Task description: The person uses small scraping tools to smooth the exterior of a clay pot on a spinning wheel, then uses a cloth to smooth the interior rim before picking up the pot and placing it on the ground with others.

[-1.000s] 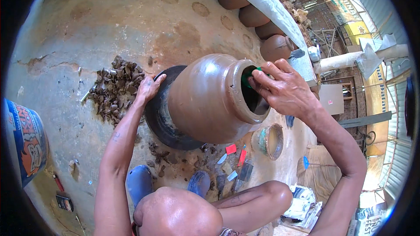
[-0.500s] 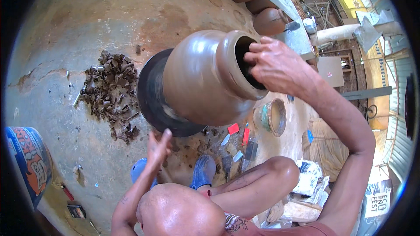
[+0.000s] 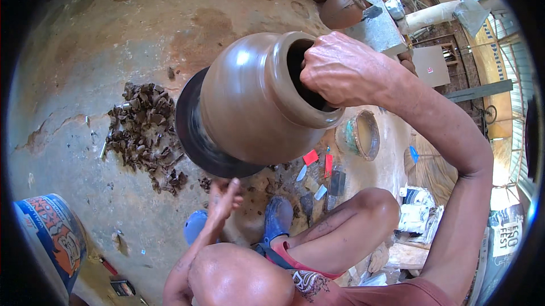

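Observation:
A large rounded brown clay pot [image 3: 235, 99] stands on a dark round wheel [image 3: 190, 130], whose surface is smeared as if turning. My right hand [image 3: 343, 70] is at the pot's mouth, curled like a fist. Its fingertips reach inside past the rim, so whatever they hold is hidden. My left hand [image 3: 225, 199] is just off the wheel's near edge, thumb up and fingers apart, with nothing in it. Dark clay trimmings [image 3: 145, 130] lie heaped to the left of the wheel.
Right of the pot sits a round basin [image 3: 366, 136]. Small red pieces [image 3: 310, 157] and flat tools [image 3: 337, 183] lie near my blue clog [image 3: 278, 218]. A printed bucket [image 3: 54, 232] stands at left; finished pots [image 3: 340, 10] line the back.
The whole view has shifted slightly. My right hand's fingers sit more tucked into the pot's mouth. My left hand stays by the wheel's near edge.

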A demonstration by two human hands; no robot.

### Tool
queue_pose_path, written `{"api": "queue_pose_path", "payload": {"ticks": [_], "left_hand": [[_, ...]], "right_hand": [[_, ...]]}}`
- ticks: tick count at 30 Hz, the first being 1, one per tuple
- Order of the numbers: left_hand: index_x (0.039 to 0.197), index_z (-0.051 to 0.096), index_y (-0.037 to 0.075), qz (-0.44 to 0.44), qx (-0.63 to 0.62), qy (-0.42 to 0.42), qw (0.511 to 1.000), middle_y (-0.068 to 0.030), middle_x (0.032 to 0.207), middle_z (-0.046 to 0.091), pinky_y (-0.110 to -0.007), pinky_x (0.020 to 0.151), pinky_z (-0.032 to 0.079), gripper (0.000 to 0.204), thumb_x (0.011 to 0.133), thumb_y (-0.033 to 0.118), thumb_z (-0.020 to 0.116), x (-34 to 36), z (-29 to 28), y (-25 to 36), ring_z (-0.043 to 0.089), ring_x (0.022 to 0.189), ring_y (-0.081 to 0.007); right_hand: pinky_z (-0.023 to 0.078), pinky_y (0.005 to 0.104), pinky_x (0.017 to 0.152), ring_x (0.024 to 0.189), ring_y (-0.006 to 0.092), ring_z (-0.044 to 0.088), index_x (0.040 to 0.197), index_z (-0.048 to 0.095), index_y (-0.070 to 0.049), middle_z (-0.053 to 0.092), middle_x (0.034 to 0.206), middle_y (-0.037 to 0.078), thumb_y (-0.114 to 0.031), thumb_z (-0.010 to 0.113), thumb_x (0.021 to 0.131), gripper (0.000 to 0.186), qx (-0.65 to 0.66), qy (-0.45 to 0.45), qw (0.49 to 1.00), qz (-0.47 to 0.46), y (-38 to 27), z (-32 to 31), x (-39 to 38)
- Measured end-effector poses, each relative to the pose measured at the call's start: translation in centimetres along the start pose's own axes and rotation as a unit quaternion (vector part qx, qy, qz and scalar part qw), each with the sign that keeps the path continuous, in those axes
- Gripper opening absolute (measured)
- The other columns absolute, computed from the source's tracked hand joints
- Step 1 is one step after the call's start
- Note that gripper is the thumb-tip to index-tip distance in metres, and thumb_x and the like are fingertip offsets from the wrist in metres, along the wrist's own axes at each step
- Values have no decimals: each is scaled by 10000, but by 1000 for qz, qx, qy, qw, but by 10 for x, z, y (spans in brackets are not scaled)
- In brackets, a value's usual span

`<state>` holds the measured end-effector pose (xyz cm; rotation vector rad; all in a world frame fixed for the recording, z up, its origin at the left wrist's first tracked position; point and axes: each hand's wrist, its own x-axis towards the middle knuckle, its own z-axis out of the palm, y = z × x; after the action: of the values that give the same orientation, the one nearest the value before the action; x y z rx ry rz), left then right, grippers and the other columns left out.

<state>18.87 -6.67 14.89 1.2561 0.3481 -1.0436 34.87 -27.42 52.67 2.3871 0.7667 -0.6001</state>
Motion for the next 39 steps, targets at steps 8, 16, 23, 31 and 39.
{"api": "queue_pose_path", "payload": {"ticks": [8,16,23,31,39], "left_hand": [[1423,489,-81,232,51,257,937,-252,1304,651,-383,1023,468,701,1055,511,553,92,-87,114,649,1159,-299],[1514,326,-31,13,91,40,995,-236,1258,660,-426,692,556,865,992,597,610,10,-15,38,664,1087,-263],[1385,520,42,287,79,324,898,-164,1090,707,-475,801,571,556,1088,510,470,107,-72,47,710,821,-219],[1446,424,11,116,-26,100,988,-138,1145,667,-310,572,523,793,990,640,582,52,-52,64,665,759,-198],[1377,470,-20,16,11,-3,1000,-233,1023,693,-384,620,590,745,1000,613,581,6,-5,20,741,838,-270]], "right_hand": [[554,476,629,705,412,696,696,710,1,679,707,228,-101,688,692,105,78,-10,997,13,1,-6,12],[555,487,649,718,415,692,719,711,3,688,716,218,-100,689,675,115,138,-34,990,22,4,-2,-6],[562,487,659,725,410,695,732,710,10,688,714,215,-98,685,677,125,181,-6,983,26,9,-16,10],[540,487,643,701,414,667,727,710,2,675,704,214,-84,658,671,116,200,-61,977,36,11,-9,-1],[530,484,640,686,415,650,724,700,8,664,700,216,-85,655,655,124,219,-46,974,26,12,-8,-4]]}}
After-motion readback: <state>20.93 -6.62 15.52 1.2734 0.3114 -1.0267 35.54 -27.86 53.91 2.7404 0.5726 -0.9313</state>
